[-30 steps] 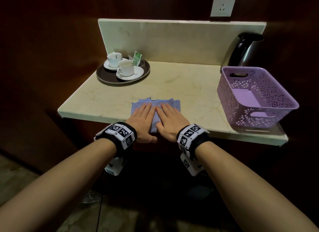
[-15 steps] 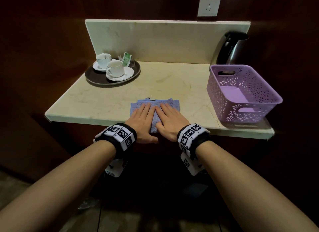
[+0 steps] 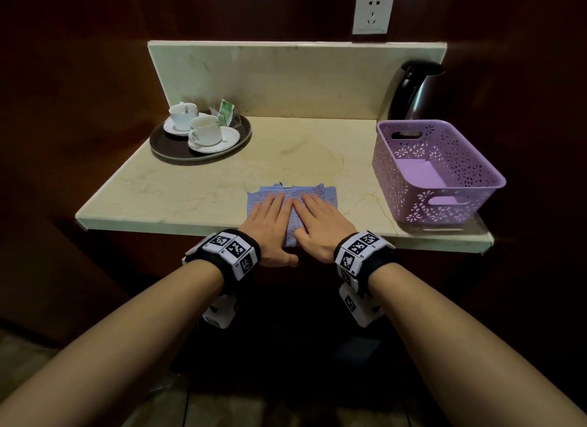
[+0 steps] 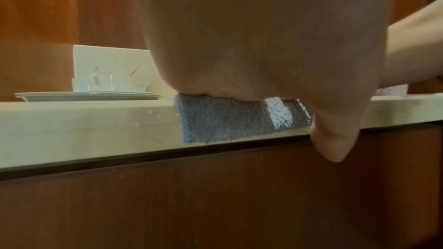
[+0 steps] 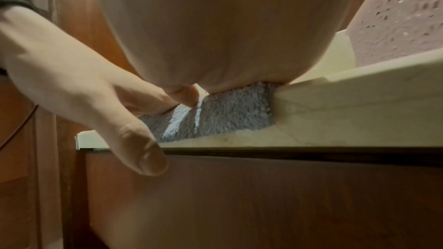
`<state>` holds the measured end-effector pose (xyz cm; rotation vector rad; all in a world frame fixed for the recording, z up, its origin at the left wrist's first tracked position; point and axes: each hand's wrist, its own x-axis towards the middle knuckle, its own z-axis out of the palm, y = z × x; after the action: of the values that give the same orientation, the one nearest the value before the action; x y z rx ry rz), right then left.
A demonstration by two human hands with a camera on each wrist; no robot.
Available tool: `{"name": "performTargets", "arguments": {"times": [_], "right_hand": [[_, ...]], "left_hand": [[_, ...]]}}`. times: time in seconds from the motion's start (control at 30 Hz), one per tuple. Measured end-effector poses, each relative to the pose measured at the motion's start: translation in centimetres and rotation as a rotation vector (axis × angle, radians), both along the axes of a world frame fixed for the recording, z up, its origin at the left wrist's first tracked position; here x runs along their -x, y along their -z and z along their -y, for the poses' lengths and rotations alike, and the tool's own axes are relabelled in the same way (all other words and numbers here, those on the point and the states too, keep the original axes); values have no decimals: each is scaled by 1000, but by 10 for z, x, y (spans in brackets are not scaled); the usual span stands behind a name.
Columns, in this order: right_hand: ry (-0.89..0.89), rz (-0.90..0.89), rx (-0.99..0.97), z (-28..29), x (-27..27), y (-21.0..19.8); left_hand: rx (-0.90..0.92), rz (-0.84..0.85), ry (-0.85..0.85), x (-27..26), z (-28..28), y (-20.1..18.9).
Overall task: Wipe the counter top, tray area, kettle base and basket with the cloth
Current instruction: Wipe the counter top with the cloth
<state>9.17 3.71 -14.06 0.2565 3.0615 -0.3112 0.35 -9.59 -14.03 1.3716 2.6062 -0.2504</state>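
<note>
A blue-grey cloth (image 3: 327,193) lies folded at the front edge of the cream marble counter top (image 3: 317,153), its near hem hanging over the edge (image 4: 215,120) (image 5: 230,113). My left hand (image 3: 270,218) and right hand (image 3: 320,218) lie flat side by side on it, fingers straight. The left thumb hangs below the counter edge. A dark round tray (image 3: 241,131) sits at the back left. A purple perforated basket (image 3: 476,185) stands at the right. Behind it is a black kettle (image 3: 416,90), its base hidden.
On the tray are two white cups on saucers (image 3: 206,131) and green sachets (image 3: 226,113). A marble backsplash (image 3: 295,77) closes the back, with a wall socket (image 3: 374,11) above. Dark wood panels flank the counter and run below it (image 4: 215,196).
Both hands stay flat on the cloth in the same place. Only the head view has shifted, so the counter sits further left and lower in frame.
</note>
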Motion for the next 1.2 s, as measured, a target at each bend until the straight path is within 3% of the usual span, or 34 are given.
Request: {"name": "performTargets", "arguments": {"times": [0.6, 0.73, 0.87, 1.0, 1.2], "right_hand": [[84, 62, -23, -23, -33, -10], [93, 74, -5, -21, -29, -16], [82, -12, -148, -17, -31, -8], [119, 133, -60, -15, -30, -6], [183, 267, 75, -23, -1, -19]], "left_hand": [[-73, 101, 67, -24, -30, -1], [-267, 187, 69, -24, -25, -2], [-433, 128, 101, -17, -17, 7], [-307, 89, 85, -13, -21, 14], [-187, 240, 28, 7, -34, -2]]}}
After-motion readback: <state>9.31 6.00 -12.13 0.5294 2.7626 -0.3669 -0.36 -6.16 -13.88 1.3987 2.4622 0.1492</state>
